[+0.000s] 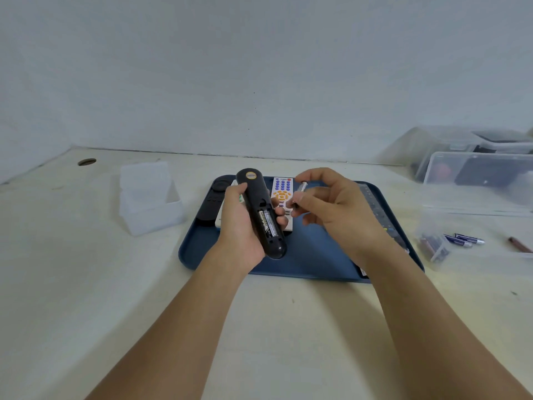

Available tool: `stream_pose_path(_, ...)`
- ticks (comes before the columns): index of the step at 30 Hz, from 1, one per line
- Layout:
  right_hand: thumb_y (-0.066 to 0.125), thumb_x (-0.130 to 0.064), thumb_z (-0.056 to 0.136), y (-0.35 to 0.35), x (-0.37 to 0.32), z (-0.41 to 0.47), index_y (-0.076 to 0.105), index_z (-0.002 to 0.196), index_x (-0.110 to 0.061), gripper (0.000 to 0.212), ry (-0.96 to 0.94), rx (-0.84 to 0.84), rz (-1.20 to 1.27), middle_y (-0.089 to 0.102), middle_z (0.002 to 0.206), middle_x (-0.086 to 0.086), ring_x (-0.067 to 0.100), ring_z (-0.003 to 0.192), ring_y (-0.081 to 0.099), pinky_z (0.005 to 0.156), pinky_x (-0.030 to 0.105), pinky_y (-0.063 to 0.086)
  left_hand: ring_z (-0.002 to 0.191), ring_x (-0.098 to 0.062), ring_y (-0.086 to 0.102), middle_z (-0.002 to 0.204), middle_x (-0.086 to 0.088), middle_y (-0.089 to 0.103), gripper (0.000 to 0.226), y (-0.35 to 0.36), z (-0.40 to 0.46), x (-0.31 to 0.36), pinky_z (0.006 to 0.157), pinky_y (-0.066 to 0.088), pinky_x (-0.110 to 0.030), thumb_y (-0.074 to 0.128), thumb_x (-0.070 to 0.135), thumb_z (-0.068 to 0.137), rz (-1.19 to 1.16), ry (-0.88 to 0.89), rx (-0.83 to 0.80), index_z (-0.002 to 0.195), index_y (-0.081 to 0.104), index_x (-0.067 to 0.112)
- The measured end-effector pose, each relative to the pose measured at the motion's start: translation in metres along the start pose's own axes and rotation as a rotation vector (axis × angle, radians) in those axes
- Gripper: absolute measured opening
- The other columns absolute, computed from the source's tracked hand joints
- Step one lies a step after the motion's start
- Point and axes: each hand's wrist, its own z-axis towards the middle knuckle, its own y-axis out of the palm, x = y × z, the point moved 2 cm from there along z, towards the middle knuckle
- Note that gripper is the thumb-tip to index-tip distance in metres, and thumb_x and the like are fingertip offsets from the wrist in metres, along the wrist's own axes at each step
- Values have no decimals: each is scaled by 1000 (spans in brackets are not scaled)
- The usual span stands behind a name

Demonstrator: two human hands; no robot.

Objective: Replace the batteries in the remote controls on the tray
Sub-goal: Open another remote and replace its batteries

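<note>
My left hand [237, 223] grips a black remote [261, 209] back side up above the blue tray [305, 255]. Its battery compartment is uncovered, with one battery [266, 220] showing inside. To the right of the remote, my right hand [334, 206] pinches a silver battery [300, 193] between thumb and fingers. A white remote with blue and orange buttons [282, 192] lies on the tray behind my hands. Another black remote [215, 202] lies at the tray's left, and a dark one [380, 215] at its right is partly hidden by my right arm.
An open clear plastic box [150, 197] stands left of the tray. At the right, a low clear container [435, 246] holds batteries, with loose blue batteries [464, 240] beside it. Larger clear lidded bins [476, 174] sit at the back right. The wall rises behind the table.
</note>
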Motion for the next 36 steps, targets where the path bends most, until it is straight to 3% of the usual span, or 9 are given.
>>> stream_pose_path(4, 75, 4, 82, 13, 0, -5, 69, 91, 2, 11, -98, 55, -26, 72, 69, 17, 16, 59, 68, 57, 22, 54, 64, -22, 57, 77, -9, 60, 42, 1, 1, -1, 64, 48, -31, 42, 41, 101, 49, 27, 28, 87, 60, 5)
stream_pose_path(7, 86, -8, 74, 20, 5, -7, 78, 82, -12, 12, -265, 100, -302, 74, 70, 1, 4, 59, 62, 61, 23, 55, 70, -18, 66, 75, -4, 68, 47, 1, 2, 2, 71, 52, -32, 38, 43, 106, 34, 53, 66, 90, 65, 8)
stream_pose_path(10, 88, -17, 72, 27, 9, -8, 80, 79, -17, 11, -535, 165, -658, 59, 63, -14, 2, 56, 50, 59, 13, 43, 80, -17, 64, 87, -6, 68, 51, 1, 3, 4, 76, 54, -29, 40, 48, 105, -82, 22, 60, 101, 66, 4)
stream_pose_path(13, 77, -23, 82, 30, 14, -7, 78, 80, -11, 12, -584, 103, -769, 62, 62, 0, 15, 58, 54, 56, 32, 50, 84, -17, 64, 97, -7, 67, 55, 1, 4, 2, 71, 58, -27, 41, 53, 103, -82, 21, 72, 111, 65, 3)
stream_pose_path(15, 66, -25, 89, 29, 16, -5, 76, 84, -7, 22, -573, 43, -793, 65, 68, 7, 23, 65, 60, 59, 39, 51, 84, -17, 65, 98, -6, 68, 52, -1, 5, 4, 60, 58, -24, 41, 51, 104, -91, 58, 82, 111, 63, 5)
stream_pose_path(18, 63, -21, 92, 29, 17, -4, 78, 90, -7, 20, -544, -18, -753, 67, 75, 8, 23, 72, 62, 65, 38, 52, 90, -18, 68, 101, -7, 70, 50, -5, 8, 8, 60, 59, -26, 42, 49, 105, -100, 87, 81, 116, 63, 5)
stream_pose_path(22, 76, -13, 85, 23, 17, -1, 80, 99, -15, 15, -382, 22, -553, 62, 74, -12, -1, 69, 57, 66, 9, 40, 102, -25, 69, 114, -12, 67, 48, -1, 6, 3, 72, 62, -32, 46, 36, 106, 18, 87, 5, 136, 54, -1)
stream_pose_path(29, 85, -8, 75, 10, 17, 3, 75, 94, -12, 22, -112, 65, -216, 58, 66, -2, 14, 59, 47, 57, 18, 44, 98, -26, 70, 122, -15, 67, 29, 2, 3, -4, 82, 60, -35, 44, 15, 106, 147, 121, -160, 128, 60, 3)
stream_pose_path(36, 78, -3, 81, 0, 25, 3, 71, 101, -6, 21, 144, 43, -19, 59, 69, 0, 15, 63, 55, 53, 20, 45, 104, -26, 69, 122, -19, 67, 30, 0, 4, -11, 95, 56, -41, 48, -2, 100, 296, 144, -180, 129, 58, 0)
